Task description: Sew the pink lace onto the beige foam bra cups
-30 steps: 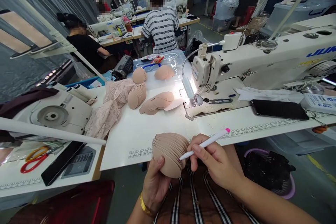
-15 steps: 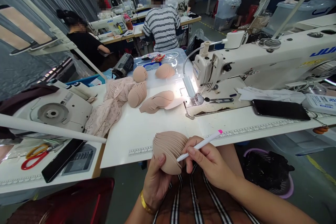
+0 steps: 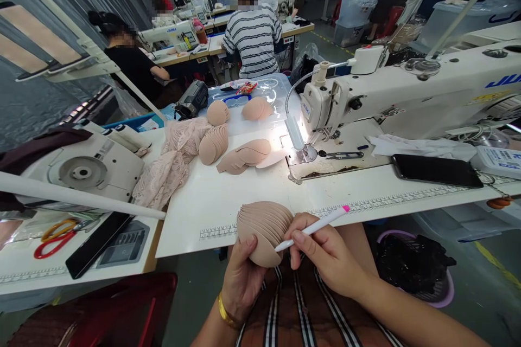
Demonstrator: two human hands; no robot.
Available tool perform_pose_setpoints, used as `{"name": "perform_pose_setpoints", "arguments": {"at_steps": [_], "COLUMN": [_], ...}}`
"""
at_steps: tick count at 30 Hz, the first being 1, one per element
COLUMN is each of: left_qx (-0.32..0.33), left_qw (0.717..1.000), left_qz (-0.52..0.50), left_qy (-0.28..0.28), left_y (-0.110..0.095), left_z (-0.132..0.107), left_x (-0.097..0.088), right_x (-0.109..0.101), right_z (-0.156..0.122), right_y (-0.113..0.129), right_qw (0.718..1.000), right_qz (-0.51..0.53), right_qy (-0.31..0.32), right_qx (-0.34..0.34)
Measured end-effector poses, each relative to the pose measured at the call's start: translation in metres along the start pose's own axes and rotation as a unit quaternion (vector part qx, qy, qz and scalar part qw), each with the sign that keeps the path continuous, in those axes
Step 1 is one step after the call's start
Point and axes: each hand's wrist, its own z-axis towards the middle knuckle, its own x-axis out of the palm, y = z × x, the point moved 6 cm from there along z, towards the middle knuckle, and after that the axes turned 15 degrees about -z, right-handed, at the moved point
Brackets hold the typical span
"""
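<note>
My left hand [image 3: 243,276] grips a fanned stack of beige bra cups [image 3: 264,227] from below, its thumb lying on the front cup. The stack is held just over the table's front edge. In my right hand [image 3: 319,246] is a white marking pen [image 3: 315,226] with a pink end pointing up and right. The pen's tip meets the front cup near its right edge. Beyond, on the white table [image 3: 183,227], lie more beige cups [image 3: 214,145], some flat beige pieces [image 3: 246,156] and a heap of beige lace [image 3: 179,157].
A sewing machine [image 3: 366,92] stands at the right, with thread snips [image 3: 344,155] on its bed and a black phone [image 3: 437,170] in front. Red-handled scissors [image 3: 55,244] lie on the left table. Two seated people [image 3: 252,38] work ahead. A purple basket [image 3: 443,290] stands on the floor.
The pen has tilted slightly, its pink end shifting a little right and down, while its tip stays at the front cup. My left hand keeps its hold on the stack.
</note>
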Motion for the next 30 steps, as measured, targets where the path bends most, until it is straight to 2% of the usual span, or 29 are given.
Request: {"name": "perform_pose_setpoints", "arguments": {"at_steps": [4,8,11,14,16,18,20,23,26,30], "left_qx": [0.001,0.000,0.006,0.051,0.099,0.142,0.195,0.218,0.198,0.103], "left_qw": [1.000,1.000,0.997,0.984,0.965,0.943,0.924,0.909,0.900,0.887], "left_qz": [0.000,0.022,0.077,0.163,0.228,0.284,0.316,0.338,0.371,0.440], "left_qy": [-0.008,-0.004,-0.002,0.040,0.079,0.097,0.088,0.104,0.110,0.092], "left_y": [0.003,0.001,-0.016,-0.051,-0.079,-0.104,-0.124,-0.134,-0.128,-0.116], "left_z": [0.000,0.000,0.004,0.021,0.044,0.078,0.117,0.176,0.217,0.238], "left_x": [-0.005,0.001,0.018,0.054,0.085,0.116,0.144,0.177,0.188,0.169], "right_x": [0.006,0.009,-0.006,-0.034,-0.054,-0.069,-0.077,-0.077,-0.075,-0.078], "right_z": [0.000,0.001,0.005,0.012,0.018,0.023,0.029,0.033,0.033,0.033], "right_y": [0.003,-0.001,-0.007,-0.021,-0.034,-0.049,-0.062,-0.072,-0.074,-0.079], "right_qw": [1.000,0.996,0.993,0.994,0.990,0.983,0.980,0.984,0.987,0.986], "right_qz": [0.009,0.087,0.119,0.058,0.005,-0.025,-0.033,-0.031,-0.026,-0.004], "right_qy": [0.017,0.033,-0.007,-0.087,-0.143,-0.182,-0.194,-0.170,-0.147,-0.154], "right_qx": [-0.007,0.013,0.016,0.014,0.019,0.028,0.037,0.049,0.056,0.063]}}
